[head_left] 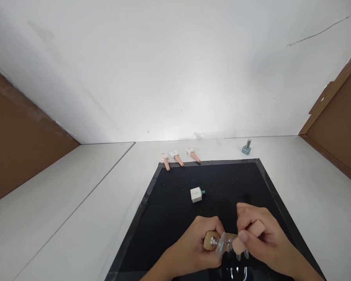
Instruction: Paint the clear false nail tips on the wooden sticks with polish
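Observation:
My left hand [197, 244] is closed round a small tan holder [213, 240] with a clear clip on it, low over the black mat [163, 210]. My right hand [261, 238] is curled beside it, pinching a small pink piece [239, 244] against the holder's right end. The two hands touch at the holder. A white cube-shaped cap with a teal tip [197, 194] lies on the mat just beyond the hands.
Three pink sticks with white heads [178, 158] lie in a row past the mat's far edge. A teal nail polish bottle [246, 148] stands at the back right. White wall behind; brown panels at both sides.

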The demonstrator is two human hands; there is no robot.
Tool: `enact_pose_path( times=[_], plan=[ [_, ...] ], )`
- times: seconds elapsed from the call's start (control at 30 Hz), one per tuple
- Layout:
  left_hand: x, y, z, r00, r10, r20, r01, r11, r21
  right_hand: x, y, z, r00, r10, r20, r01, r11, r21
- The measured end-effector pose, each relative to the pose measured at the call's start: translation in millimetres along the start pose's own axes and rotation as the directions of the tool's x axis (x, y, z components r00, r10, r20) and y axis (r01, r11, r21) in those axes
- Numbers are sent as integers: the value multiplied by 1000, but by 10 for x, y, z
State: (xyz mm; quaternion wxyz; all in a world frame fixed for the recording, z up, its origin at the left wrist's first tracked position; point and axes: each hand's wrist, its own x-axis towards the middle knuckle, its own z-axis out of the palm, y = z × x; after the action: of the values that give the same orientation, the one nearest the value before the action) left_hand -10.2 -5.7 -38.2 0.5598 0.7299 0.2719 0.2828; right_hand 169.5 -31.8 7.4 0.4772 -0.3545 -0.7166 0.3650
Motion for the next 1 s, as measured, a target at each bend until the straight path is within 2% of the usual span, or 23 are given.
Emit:
enact_pose_path(
  times=[0.13,0.2,0.27,0.37,0.47,0.57,0.63,0.7,0.77,0.87,1.0],
  plan=[
    [-30,4,16,1000,-4,-5,4,1000,-2,4,2,-6,991,45,-125,-60,992,-113],
    [-47,-1,13,1000,-4,1,4,1000,-9,-9,14,-12,981,71,-181,-92,990,-108],
    [-49,-2,5,1000,0,6,0,1000,-7,-20,23,-11,981,67,-182,-78,996,-53],
    [-26,13,-5,1000,6,4,-6,1000,3,-20,18,-3,996,29,-89,-27,999,32],
    [-11,23,0,1000,-1,4,1,1000,8,-3,-1,3,999,18,-36,-19,1000,-6],
    [-34,2,10,1000,-9,10,9,1000,1,-1,2,3,993,48,-105,-58,994,-90],
    [-59,-12,11,1000,-14,16,14,1000,-10,-15,26,0,981,82,-176,-99,991,-85],
    [-75,-4,8,1000,-21,15,21,1000,-22,-34,62,-9,966,118,-232,-121,993,3],
    [-76,30,-1,999,-39,0,39,998,-38,-48,94,-25,959,162,-234,-127,979,160],
    [-64,91,-20,997,-67,-24,66,996,-64,-44,111,-51,968,215,-130,-154,916,370],
    [-60,100,-42,995,-86,-40,82,992,-95,-16,91,-47,976,215,-14,-187,877,442]
  ],
)
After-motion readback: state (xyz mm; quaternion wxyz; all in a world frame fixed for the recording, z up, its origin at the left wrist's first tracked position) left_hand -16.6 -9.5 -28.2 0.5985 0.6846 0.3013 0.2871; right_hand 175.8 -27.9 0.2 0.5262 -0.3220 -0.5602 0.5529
